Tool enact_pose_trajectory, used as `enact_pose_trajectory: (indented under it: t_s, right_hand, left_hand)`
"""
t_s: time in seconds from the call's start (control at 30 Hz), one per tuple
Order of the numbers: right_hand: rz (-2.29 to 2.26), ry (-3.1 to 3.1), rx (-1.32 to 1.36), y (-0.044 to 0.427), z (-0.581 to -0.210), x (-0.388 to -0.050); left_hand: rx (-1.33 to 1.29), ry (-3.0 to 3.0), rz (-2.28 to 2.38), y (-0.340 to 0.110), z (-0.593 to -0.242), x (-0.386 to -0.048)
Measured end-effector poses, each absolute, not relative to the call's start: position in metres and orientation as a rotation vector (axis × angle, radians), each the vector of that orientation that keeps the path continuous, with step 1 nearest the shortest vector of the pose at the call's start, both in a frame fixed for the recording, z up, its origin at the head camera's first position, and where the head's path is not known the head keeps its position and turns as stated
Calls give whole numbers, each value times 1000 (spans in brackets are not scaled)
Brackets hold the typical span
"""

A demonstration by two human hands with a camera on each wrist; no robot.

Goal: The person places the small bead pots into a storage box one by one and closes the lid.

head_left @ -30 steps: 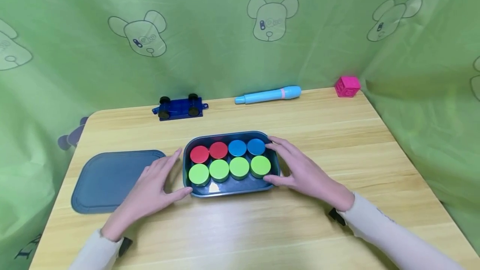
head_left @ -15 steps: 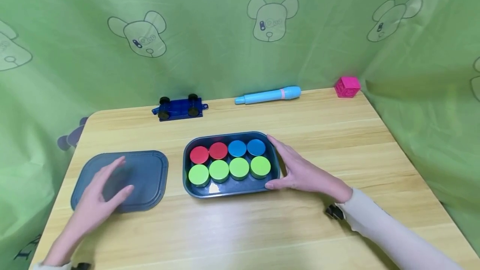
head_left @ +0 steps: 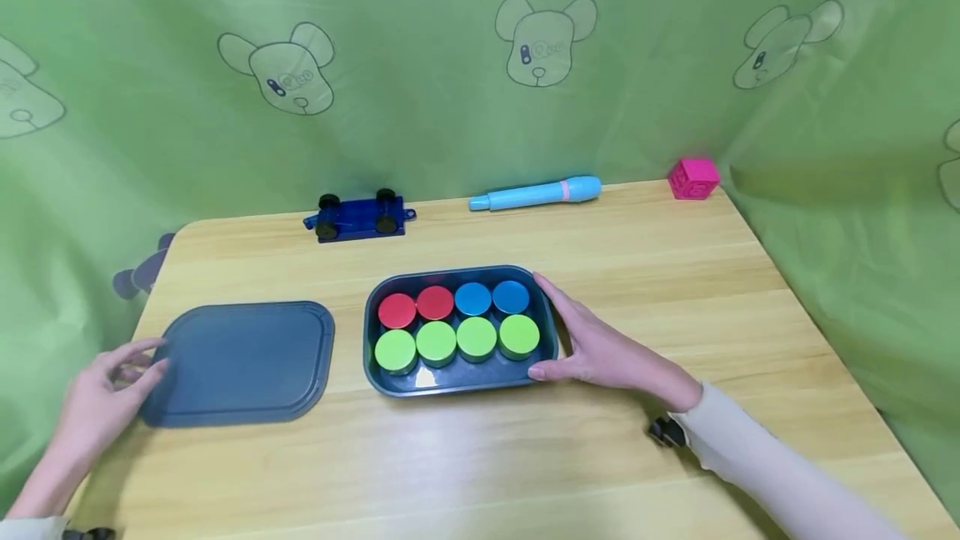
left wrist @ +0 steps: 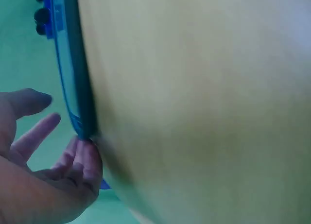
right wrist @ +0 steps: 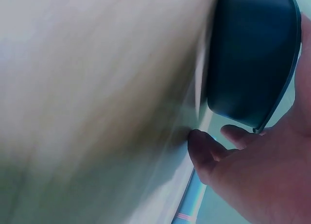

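Note:
A dark blue rectangular box (head_left: 465, 374) sits mid-table, holding red, blue and green round caps or discs (head_left: 437, 342) in two rows. My right hand (head_left: 600, 347) holds its right end, index finger at the far corner and thumb at the near one; in the right wrist view the other fingers lie beside the box's end wall (right wrist: 252, 59). The flat dark blue lid (head_left: 243, 361) lies on the left. My left hand (head_left: 101, 398) is at its left edge, thumb and index finger apart. Lower fingers (left wrist: 90, 158) touch the lid's edge in the left wrist view.
Along the back edge of the wooden table (head_left: 600, 457) lie a blue wheeled toy chassis (head_left: 360, 217), a light blue pen-shaped thing (head_left: 535, 193) and a pink cube (head_left: 693, 179). Green cloth (head_left: 420, 65) printed with mouse heads hangs behind and at the sides.
My left hand has left the box's left end and moved left across the lid to its outer edge. The right hand has stayed at the box, its fingers now closer round the end.

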State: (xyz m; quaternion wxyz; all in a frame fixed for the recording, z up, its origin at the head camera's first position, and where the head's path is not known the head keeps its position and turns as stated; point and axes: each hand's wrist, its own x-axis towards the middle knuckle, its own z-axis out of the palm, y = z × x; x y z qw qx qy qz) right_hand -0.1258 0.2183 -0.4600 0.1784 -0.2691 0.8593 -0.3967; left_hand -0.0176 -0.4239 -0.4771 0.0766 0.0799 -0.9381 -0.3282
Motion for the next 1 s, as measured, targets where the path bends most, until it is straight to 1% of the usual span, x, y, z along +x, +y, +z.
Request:
enact_pose_trajectory:
  t_s: [0.3,0.4,0.6,0.77,0.87,1.0]
  right_hand:
    - [-1087,2436,-752,218,-458,-127]
    - [-1089,2430,-736,219,-457,-125]
    - [-1101,2421,-734,219,-458,-125]
    - [-1096,2415,-730,218,-458,-125]
    - [-1093,2416,-731,218,-457,-125]
    - [-1076,2435,-726,221,-455,-124]
  left_hand:
    - [165,-2820,-962,-440,-488,-13]
    - [162,-2832,-1091,-445,-490,-10]
    - [231,-2672,-1665,-454,-495,1]
    - [195,-2183,-2273,-453,-493,9]
    - [134,-1989,-2461,-450,-489,9]
    - [57,-1892,-2561,-444,-487,6]
